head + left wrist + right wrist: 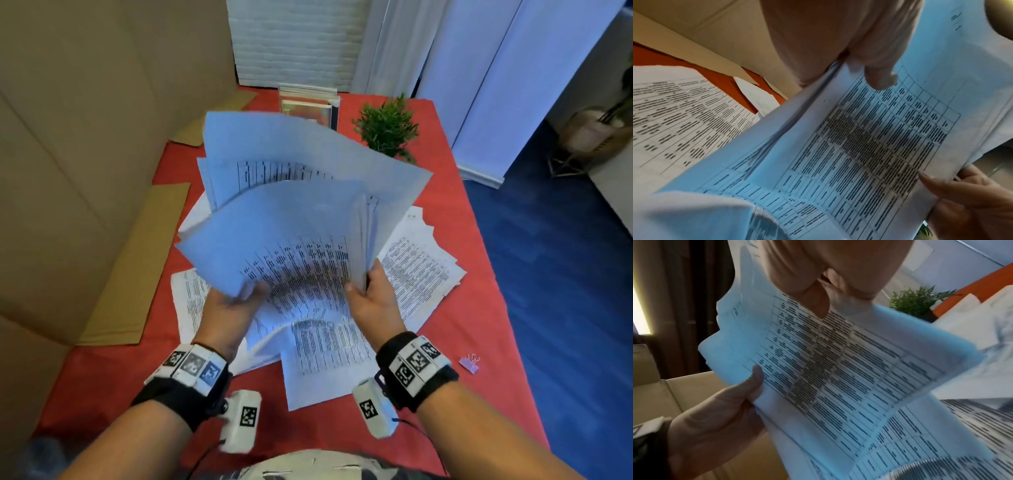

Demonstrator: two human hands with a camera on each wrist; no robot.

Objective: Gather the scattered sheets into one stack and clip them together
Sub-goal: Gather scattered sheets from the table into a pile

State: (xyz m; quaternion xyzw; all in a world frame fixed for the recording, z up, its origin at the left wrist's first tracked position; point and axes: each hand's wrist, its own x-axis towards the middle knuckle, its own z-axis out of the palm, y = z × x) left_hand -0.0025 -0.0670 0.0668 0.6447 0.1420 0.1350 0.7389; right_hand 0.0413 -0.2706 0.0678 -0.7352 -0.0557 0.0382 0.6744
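Both the left hand (227, 308) and right hand (373, 294) pinch a fanned bundle of sheets (291, 219); its uneven edges could slip loose onto the counter (479, 308).

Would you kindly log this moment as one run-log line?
phase: gathering | left hand and right hand: hold lifted sheets | loose sheets: on table | binder clip: untouched
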